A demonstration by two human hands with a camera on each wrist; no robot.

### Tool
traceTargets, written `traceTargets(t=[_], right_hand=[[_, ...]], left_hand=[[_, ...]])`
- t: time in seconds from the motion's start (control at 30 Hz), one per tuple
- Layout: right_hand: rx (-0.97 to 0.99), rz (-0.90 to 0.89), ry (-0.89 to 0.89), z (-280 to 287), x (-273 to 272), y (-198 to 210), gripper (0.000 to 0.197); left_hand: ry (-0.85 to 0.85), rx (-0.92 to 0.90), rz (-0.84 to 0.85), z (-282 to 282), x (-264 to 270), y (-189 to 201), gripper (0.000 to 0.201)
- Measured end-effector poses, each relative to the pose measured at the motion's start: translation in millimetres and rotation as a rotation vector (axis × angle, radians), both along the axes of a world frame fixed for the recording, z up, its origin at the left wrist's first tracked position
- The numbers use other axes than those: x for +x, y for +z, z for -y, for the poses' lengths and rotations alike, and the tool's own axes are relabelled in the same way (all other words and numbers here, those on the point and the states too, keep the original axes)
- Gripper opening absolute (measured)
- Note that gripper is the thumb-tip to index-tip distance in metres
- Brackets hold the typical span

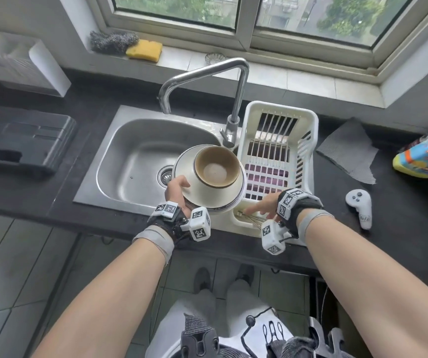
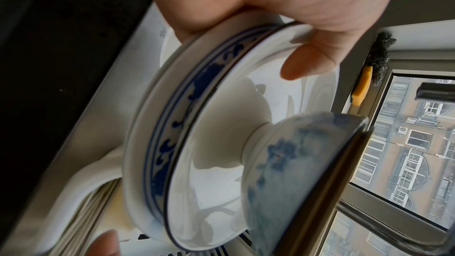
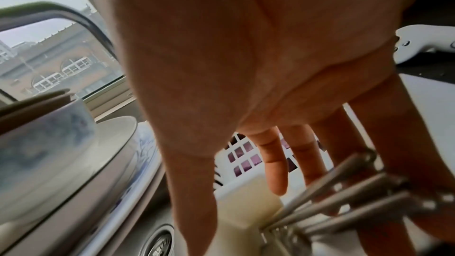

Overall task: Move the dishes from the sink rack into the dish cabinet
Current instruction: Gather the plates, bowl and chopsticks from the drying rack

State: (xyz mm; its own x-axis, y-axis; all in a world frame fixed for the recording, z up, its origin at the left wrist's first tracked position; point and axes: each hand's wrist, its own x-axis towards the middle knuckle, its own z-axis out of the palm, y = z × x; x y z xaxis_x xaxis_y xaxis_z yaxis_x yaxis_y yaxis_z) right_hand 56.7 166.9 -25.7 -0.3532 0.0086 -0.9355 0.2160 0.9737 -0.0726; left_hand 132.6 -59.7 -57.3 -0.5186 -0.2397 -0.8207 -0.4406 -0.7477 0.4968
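Observation:
My left hand [image 1: 178,189] grips a stack of white plates [image 1: 215,200] with a brown-lined bowl [image 1: 216,166] on top, held over the right edge of the sink. In the left wrist view my thumb [image 2: 302,61] lies on the top plate [image 2: 246,104], beside the blue-patterned bowl [image 2: 295,163]. The white plastic rack [image 1: 308,140] stands to the right with no dishes in its main part. My right hand [image 1: 262,206] reaches into the rack's near compartment with straight fingers [image 3: 275,163], at several metal chopsticks [image 3: 344,201]. It holds nothing.
A steel faucet [image 1: 233,94] arches over the sink [image 1: 135,161]. A white controller [image 1: 360,205], a grey cloth [image 1: 347,151] and a yellow bottle [image 1: 425,158] lie on the right of the dark counter. A black tray [image 1: 21,140] sits at left, a sponge [image 1: 144,49] on the sill.

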Motion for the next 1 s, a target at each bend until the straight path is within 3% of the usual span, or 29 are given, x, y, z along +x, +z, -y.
traceTargets(t=[0.07, 0.23, 0.33, 0.43, 0.53, 0.63, 0.8, 0.9, 0.97, 1.0], right_hand=[[0.078, -0.071, 0.162, 9, 4, -8, 0.083], [0.189, -0.221, 0.418, 20, 11, -22, 0.036], [0.023, -0.222, 0.260, 17, 13, -28, 0.021], [-0.025, -0.261, 0.190, 10, 15, -23, 0.006], [-0.003, -0.246, 0.154, 3, 17, -22, 0.020], [-0.006, -0.228, 0.165, -8, 21, -10, 0.033], [-0.040, -0.280, 0.209, -38, 25, 26, 0.024], [-0.099, -0.286, 0.141, -67, 32, 38, 0.016], [-0.163, -0.299, 0.044, -86, 41, 45, 0.026], [-0.197, -0.303, 0.011, -96, 45, 48, 0.032]], left_hand=[[0.005, -0.013, 0.022, 4, 5, -5, 0.051], [0.003, -0.011, 0.038, 6, 13, -2, 0.044], [-0.010, -0.019, 0.032, 6, 14, -3, 0.050], [-0.029, -0.048, 0.035, 1, 14, -3, 0.053], [-0.040, -0.037, 0.026, -9, 15, 11, 0.039], [-0.064, -0.030, 0.002, -23, 14, 23, 0.038], [-0.113, -0.072, -0.017, -56, 16, 44, 0.046], [-0.147, -0.093, -0.060, -80, 21, 64, 0.026], [-0.169, -0.115, -0.079, -97, 25, 80, 0.006], [-0.189, -0.128, -0.085, -104, 26, 85, 0.006]])
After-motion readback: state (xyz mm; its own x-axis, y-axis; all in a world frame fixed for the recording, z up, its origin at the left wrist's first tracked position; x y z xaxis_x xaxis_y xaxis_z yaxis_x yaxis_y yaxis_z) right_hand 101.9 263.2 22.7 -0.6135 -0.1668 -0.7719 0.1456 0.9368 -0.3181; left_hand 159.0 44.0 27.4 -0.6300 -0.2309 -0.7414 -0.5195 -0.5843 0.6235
